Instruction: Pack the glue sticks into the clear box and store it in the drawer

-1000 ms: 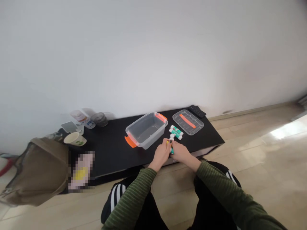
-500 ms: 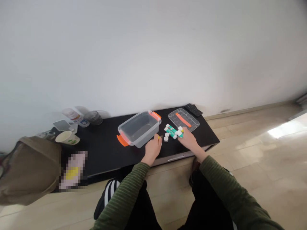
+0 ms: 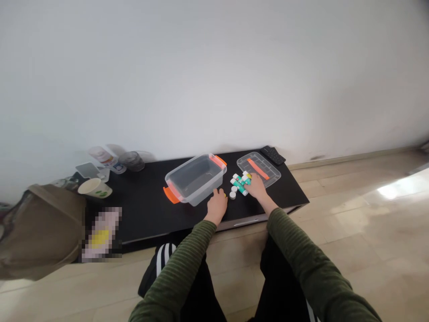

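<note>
My left hand point(image 3: 217, 206) is on the table in front of the clear plastic box point(image 3: 206, 190). Its fingers are curled down over a small yellow object, mostly hidden, whose kind I cannot make out. My right hand point(image 3: 257, 185) closes round a white, green and yellow glue stick point(image 3: 247, 175), laying it against the other glue sticks. Those green-and-white glue sticks point(image 3: 238, 184) lie side by side. Between my hands, two round white caps point(image 3: 232, 195) rest close together. The box has no lid on, and its orange handles point(image 3: 171, 195) stick out at both ends.
The clear lid point(image 3: 273, 174) with an orange strip lies right of the box, a dark remote point(image 3: 273, 154) behind it. On the left are a paper cup point(image 3: 95, 188), a white bottle point(image 3: 106, 159), a glass point(image 3: 132, 161) and a brown bag point(image 3: 43, 228). A wall stands behind the table.
My right hand has moved a little left and brought its glue stick against the others. My left hand has lowered to the table with the small yellow object.
</note>
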The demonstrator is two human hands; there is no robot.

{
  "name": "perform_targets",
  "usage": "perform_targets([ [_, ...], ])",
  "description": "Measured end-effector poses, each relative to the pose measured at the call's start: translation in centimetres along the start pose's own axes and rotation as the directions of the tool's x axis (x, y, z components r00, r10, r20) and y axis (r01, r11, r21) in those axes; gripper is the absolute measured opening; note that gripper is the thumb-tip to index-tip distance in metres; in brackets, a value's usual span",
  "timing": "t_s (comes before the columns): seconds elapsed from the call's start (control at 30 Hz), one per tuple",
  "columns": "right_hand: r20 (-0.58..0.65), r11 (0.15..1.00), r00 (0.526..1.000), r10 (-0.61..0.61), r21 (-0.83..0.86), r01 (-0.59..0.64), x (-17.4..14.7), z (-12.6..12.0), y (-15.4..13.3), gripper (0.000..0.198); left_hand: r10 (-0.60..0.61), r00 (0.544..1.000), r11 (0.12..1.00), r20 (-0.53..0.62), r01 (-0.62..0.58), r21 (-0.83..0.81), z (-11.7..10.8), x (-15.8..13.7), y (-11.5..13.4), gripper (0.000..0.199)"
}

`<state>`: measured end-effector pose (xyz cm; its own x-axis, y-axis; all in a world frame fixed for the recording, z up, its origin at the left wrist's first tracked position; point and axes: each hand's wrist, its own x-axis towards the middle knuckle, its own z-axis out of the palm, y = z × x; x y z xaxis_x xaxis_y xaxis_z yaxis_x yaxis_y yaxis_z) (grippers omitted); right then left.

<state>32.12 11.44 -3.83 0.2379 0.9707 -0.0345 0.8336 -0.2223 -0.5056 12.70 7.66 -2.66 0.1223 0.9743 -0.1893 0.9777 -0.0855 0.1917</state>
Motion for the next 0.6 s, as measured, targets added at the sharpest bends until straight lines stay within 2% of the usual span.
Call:
perform_targets([
  [0.13, -0.005, 0.999, 1.000, 0.005, -0.047, -0.005, 0.5, 0.8, -0.3, 0.063, 0.026, 0.999, 0.982, -0.019, -0.029, -0.188, 0.4, 0.5, 0.0, 0.043],
  [0.23, 0.002, 0.998, 1.000, 0.025, -0.057, -0.025, 0.7, 1.1, -0.5, 0.063, 0.076, 0.997, 0.939, -0.022, -0.079, -0.334, 1.0, 0.8, -0.2, 0.059],
  [0.4, 0.009, 0.996, 1.000, -0.011, -0.083, 0.012, 1.0, 1.4, -0.7, 0.063, 0.100, 0.994, 0.882, -0.052, -0.113, -0.457, 2.0, 0.9, -0.1, 0.084],
  [0.5, 0.038, 0.992, 0.998, -0.050, -0.111, 0.054, 0.8, 1.7, -0.8, 0.065, 0.102, 0.993, 0.860, -0.052, -0.114, -0.498, 2.5, 1.0, 0.2, 0.087],
  [0.6, 0.109, 0.984, 0.988, -0.106, -0.132, 0.120, 0.3, 1.9, -1.0, 0.068, 0.112, 0.991, 0.855, -0.067, -0.131, -0.502, 3.1, 1.3, 0.7, 0.082],
])
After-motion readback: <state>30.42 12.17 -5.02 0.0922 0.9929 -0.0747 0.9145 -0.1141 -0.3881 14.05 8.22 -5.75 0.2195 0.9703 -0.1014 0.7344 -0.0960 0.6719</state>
